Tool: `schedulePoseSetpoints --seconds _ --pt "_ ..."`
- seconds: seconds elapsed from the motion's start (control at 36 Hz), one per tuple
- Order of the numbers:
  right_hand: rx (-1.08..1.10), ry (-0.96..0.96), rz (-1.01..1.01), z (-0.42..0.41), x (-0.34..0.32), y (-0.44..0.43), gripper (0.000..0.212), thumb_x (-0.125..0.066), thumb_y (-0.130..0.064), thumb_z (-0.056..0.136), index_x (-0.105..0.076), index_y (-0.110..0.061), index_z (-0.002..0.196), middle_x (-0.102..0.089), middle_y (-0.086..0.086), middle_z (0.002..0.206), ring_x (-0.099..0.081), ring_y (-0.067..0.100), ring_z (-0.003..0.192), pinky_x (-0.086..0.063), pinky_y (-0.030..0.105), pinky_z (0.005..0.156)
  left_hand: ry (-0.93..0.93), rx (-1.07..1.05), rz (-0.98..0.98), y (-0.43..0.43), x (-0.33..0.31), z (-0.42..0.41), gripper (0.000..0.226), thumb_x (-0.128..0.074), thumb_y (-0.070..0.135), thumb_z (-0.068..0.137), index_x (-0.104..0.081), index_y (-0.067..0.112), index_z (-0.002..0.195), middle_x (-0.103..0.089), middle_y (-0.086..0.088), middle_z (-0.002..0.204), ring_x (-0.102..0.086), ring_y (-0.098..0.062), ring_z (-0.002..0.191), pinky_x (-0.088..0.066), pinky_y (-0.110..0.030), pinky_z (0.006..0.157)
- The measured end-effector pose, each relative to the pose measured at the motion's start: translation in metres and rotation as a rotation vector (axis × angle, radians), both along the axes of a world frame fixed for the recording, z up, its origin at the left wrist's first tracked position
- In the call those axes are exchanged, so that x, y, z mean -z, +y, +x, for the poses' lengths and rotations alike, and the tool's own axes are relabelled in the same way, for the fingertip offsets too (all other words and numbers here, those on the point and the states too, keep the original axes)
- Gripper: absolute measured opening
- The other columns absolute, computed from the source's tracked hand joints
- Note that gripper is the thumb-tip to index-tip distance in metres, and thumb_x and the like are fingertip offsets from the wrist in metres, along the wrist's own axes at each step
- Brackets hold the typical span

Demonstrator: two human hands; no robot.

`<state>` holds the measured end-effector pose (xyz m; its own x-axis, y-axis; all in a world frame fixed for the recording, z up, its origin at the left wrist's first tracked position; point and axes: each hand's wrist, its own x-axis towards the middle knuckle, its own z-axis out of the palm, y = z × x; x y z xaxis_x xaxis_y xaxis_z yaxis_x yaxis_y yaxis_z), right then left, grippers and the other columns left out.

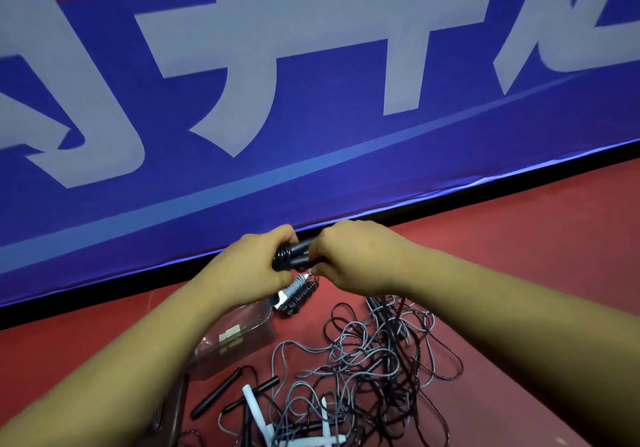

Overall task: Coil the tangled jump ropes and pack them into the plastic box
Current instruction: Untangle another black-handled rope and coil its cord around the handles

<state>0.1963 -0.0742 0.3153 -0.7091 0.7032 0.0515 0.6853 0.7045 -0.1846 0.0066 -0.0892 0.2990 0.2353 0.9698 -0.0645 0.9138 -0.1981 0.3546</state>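
- Jump rope bundle, black, is being held up between both hands, above the floor and just past the far corner of the plastic box; two handles are lying side by side with cord wound round their left end, and the hands are covering most of it
- Left hand is gripping the wound end, fingers curling round it with the tips hidden behind
- Right hand is closing round the other end of the handles; whether it is also pinching the thin strand showing beneath is hard to tell
- Second bundle, grey and black, is lying on the floor just below the hands, beside the box's far right corner and outside it
- The clear box is sitting on the red floor with the left forearm crossing over its left side; pale labels are showing through, and its contents are hard to make out
- Loose tangle of black and grey cords is sprawling right of the box, partly under the right forearm
- Black handles and white handles are lying at its near side, the white ones running off the bottom edge
- Blue banner with large white characters is filling the background, blurred and cut off
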Motion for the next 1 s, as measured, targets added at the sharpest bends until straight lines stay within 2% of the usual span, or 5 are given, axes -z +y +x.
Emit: schedulePoseSetpoints --seconds 0.19,0.5,0.64,0.81,1.0 --pt "0.055 0.212 -0.121 0.014 -0.006 0.011 0.024 -0.082 -0.043 0.069 -0.072 -0.027 0.084 -0.059 -0.008 0.064 -0.053 0.012 0.064 -0.041 0.030 0.059 -0.009 0.243 -0.081 -0.011 0.005 0.018 0.046 -0.074 0.067 0.068 -0.059 0.034 0.096 -0.065 0.007 0.076 -0.057 -0.007 0.069 -0.046 -0.027 0.064" --pt "0.081 0.826 -0.995 0.049 0.031 0.029 0.022 -0.064 0.001 0.085 -0.074 -0.016 0.074 -0.059 0.014 0.071 -0.053 0.017 0.060 -0.042 0.025 0.058 -0.481 0.206 -0.152 -0.021 -0.006 0.031 0.034 -0.080 0.040 0.076 -0.061 0.023 0.098 -0.065 -0.014 0.084 -0.058 -0.031 0.068 -0.050 -0.043 0.065" --pt "0.159 0.849 -1.130 0.046 0.039 0.027 0.022 -0.048 -0.003 0.097 -0.063 -0.013 0.084 -0.051 0.006 0.063 -0.048 0.016 0.056 -0.044 0.026 0.056 -0.626 0.105 -0.075 -0.020 -0.009 0.032 0.055 -0.079 0.019 0.083 -0.056 0.041 0.128 -0.067 0.025 0.083 -0.056 0.005 0.061 -0.041 -0.007 0.065" --pt "0.167 0.638 -1.141 0.038 0.047 0.017 0.030 -0.039 -0.029 0.106 -0.061 -0.012 0.096 -0.034 -0.002 0.055 -0.032 0.012 0.048 -0.030 0.022 0.048 -0.743 -0.148 -0.004 -0.005 -0.011 0.023 0.028 -0.081 0.023 0.080 -0.062 0.022 0.101 -0.052 -0.001 0.057 -0.041 -0.015 0.041 -0.035 -0.021 0.040" --pt "0.145 0.464 -0.846 0.018 0.025 0.007 0.032 -0.048 -0.031 0.103 -0.066 -0.004 0.104 -0.039 -0.002 0.052 -0.035 0.010 0.044 -0.032 0.022 0.045 -0.323 -0.206 0.121 0.009 0.001 -0.013 0.034 -0.081 0.042 0.077 -0.055 0.031 0.096 -0.058 0.007 0.071 -0.051 -0.011 0.062 -0.040 -0.032 0.062"
